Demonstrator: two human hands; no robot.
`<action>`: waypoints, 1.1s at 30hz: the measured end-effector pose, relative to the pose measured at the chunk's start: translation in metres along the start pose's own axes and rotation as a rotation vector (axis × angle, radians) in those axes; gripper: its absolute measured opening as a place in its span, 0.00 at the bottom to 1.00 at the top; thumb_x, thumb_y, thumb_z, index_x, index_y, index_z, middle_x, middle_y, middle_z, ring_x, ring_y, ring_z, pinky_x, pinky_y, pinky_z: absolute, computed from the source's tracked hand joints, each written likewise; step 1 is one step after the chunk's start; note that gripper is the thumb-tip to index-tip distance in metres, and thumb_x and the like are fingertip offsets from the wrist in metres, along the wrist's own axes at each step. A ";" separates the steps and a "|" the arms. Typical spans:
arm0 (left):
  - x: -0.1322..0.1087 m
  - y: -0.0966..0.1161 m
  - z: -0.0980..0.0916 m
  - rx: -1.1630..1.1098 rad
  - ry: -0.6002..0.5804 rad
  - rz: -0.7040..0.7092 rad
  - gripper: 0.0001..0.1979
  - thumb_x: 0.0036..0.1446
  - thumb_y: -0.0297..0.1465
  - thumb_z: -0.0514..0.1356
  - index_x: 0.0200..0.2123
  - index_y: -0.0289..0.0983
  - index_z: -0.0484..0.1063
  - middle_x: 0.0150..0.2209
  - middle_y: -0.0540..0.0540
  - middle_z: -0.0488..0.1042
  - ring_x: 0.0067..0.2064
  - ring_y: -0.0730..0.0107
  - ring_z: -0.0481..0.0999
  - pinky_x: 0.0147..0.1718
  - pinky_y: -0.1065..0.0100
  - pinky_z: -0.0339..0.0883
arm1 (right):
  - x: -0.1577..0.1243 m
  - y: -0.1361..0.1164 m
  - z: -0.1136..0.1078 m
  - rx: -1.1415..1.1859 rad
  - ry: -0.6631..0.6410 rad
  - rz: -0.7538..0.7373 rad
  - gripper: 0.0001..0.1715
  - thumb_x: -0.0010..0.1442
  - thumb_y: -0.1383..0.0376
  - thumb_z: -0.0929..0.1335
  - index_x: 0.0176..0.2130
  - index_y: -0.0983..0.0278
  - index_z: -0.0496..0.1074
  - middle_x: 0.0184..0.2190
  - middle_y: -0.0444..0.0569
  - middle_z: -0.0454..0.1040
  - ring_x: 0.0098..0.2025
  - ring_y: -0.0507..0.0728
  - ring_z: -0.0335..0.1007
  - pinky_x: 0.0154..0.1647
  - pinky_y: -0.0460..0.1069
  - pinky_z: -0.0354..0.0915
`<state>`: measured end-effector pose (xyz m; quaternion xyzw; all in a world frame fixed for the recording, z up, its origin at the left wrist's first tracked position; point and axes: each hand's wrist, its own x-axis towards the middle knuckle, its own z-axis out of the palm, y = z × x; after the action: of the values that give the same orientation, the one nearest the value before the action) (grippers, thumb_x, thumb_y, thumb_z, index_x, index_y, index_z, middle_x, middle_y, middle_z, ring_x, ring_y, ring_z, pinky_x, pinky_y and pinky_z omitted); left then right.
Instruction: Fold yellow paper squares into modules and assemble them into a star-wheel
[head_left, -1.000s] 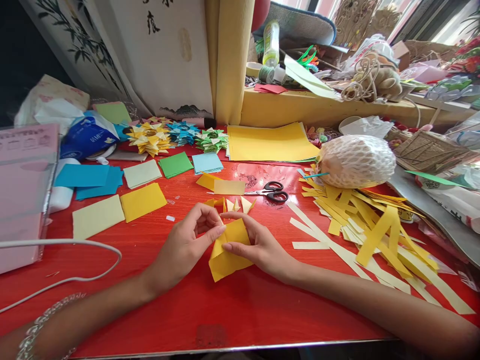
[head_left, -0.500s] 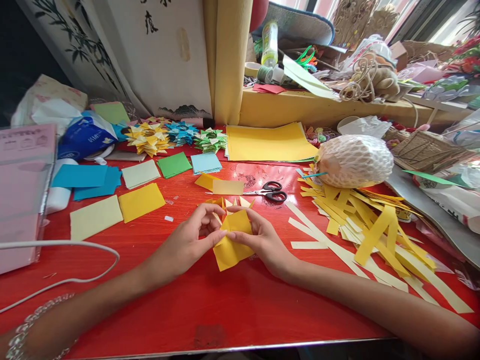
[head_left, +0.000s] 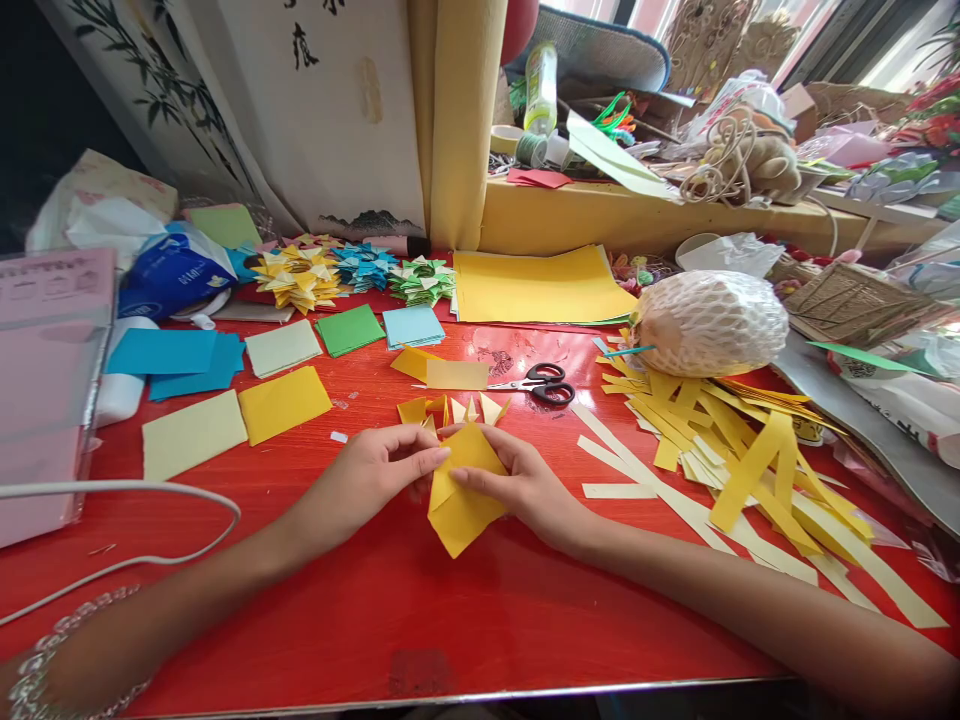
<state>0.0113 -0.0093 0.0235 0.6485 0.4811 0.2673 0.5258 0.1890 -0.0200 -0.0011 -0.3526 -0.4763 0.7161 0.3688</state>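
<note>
Scissors (head_left: 534, 381) on red table (head_left: 337, 630)

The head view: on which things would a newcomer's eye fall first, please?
Probably first on the yellow paper, held by the left hand and right hand at the middle of the red table. Next might come the loose paper strips heaped at the right, then the spiky folded-paper ornaments at the back, left of centre.

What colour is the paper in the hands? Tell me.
The paper is plain yellow; the head view shows it best.
</note>
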 end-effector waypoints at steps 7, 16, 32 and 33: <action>0.001 0.002 -0.002 -0.119 -0.010 -0.039 0.12 0.55 0.35 0.55 0.24 0.37 0.72 0.23 0.50 0.71 0.27 0.71 0.70 0.29 0.69 0.66 | 0.001 0.007 -0.003 -0.020 0.157 -0.057 0.15 0.56 0.60 0.65 0.44 0.60 0.70 0.35 0.45 0.73 0.32 0.52 0.67 0.32 0.45 0.63; 0.002 0.004 -0.003 -0.184 -0.042 -0.086 0.11 0.56 0.31 0.54 0.25 0.35 0.72 0.24 0.50 0.71 0.28 0.73 0.70 0.30 0.72 0.64 | -0.001 0.004 -0.004 -0.141 0.149 -0.118 0.14 0.58 0.65 0.62 0.41 0.59 0.74 0.31 0.44 0.71 0.30 0.49 0.64 0.28 0.43 0.59; 0.001 0.001 -0.004 -0.205 -0.080 -0.158 0.13 0.56 0.35 0.53 0.25 0.35 0.70 0.24 0.50 0.70 0.28 0.71 0.71 0.29 0.71 0.65 | -0.004 0.004 -0.004 -0.292 0.153 -0.187 0.15 0.59 0.68 0.60 0.37 0.61 0.75 0.34 0.45 0.73 0.34 0.51 0.64 0.32 0.44 0.58; 0.001 0.001 -0.004 -0.206 -0.073 -0.158 0.14 0.57 0.36 0.52 0.24 0.35 0.70 0.24 0.50 0.70 0.28 0.71 0.71 0.29 0.71 0.65 | -0.003 0.004 -0.004 -0.293 0.148 -0.187 0.15 0.59 0.68 0.60 0.37 0.61 0.75 0.33 0.45 0.73 0.34 0.51 0.64 0.32 0.44 0.58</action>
<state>0.0090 -0.0065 0.0258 0.5604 0.4812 0.2494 0.6263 0.1934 -0.0223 -0.0054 -0.4085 -0.5776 0.5738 0.4126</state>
